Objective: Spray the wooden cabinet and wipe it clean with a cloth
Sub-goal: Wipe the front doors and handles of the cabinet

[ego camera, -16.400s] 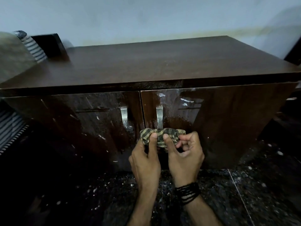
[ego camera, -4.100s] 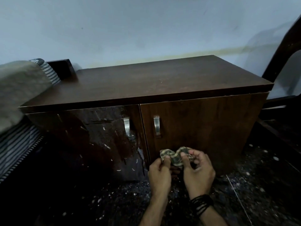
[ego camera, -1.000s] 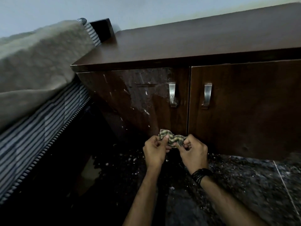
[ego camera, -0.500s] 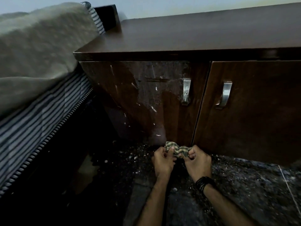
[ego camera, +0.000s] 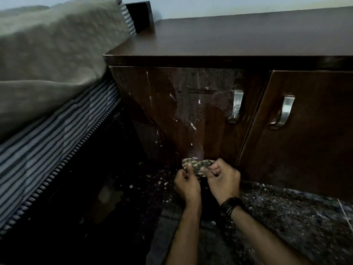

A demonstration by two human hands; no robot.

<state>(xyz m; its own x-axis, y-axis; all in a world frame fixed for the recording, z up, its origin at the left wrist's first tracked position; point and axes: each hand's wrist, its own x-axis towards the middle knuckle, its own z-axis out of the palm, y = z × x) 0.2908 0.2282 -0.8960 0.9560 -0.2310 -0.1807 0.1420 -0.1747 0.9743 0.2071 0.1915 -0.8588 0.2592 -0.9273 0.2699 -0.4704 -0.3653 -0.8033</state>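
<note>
— Where the cloth (ego camera: pixel 197 166) is bunched up, what does it look like to you?

— Small and crumpled, striped in green and pale bands, squeezed into a short roll. It sits low against the bottom edge of the left door (ego camera: pixel 191 115) of the cabinet (ego camera: pixel 238 41), just above the floor (ego camera: pixel 286 217).

— And the cabinet itself?

— Dark brown wood with a flat top. The left door is glossy and wet-looking, with pale streaks and specks running down it. The right door (ego camera: pixel 305 131) looks dull and even. Each door has a curved metal handle (ego camera: pixel 236 107) near the middle seam; the other handle (ego camera: pixel 282 113) is on the right door.

— How are the hands placed?

— Both reach forward side by side, knuckles up. The left hand (ego camera: pixel 186 183) has its fingers curled, thumb and fingertips pinching the left end of the cloth. The right hand (ego camera: pixel 223 180) is closed the same way on the right end, with a dark braided band (ego camera: pixel 230 206) on its wrist. The two hands are nearly touching.

— Anything beside the cabinet?

— A striped mattress (ego camera: pixel 47 150) with a grey-green blanket (ego camera: pixel 53 46) on it, off to the left. The floor is dark speckled stone.
</note>
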